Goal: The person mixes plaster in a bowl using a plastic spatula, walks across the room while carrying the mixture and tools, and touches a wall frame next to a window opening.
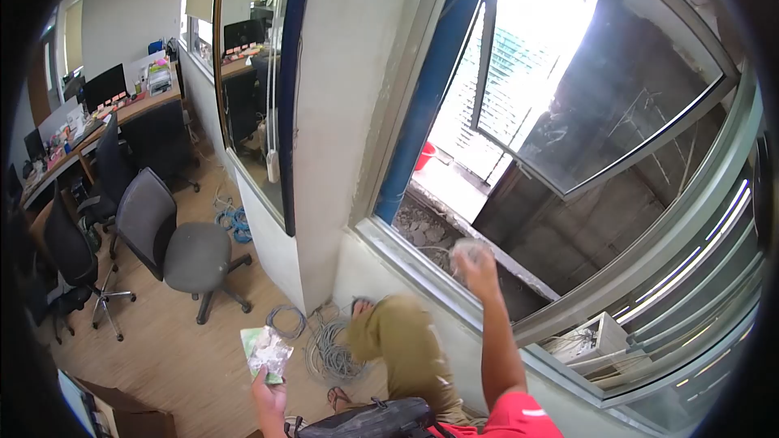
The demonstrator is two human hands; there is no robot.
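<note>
My left hand is closed on the lower edge of a crumpled green-and-white plastic packet, held above the floor. At the open window, my right hand reaches over the lower frame with its fingers curled. The hand is a little blurred, and a pale patch at its fingers is too unclear to name. Above it the glass sash is tilted outward. A black bag hangs at my front.
Coiled grey cable lies by my foot, next to the wall. An office chair stands at the left, with desks behind it. A cardboard box is at the lower left. Outside the window are rubble and a red bucket.
</note>
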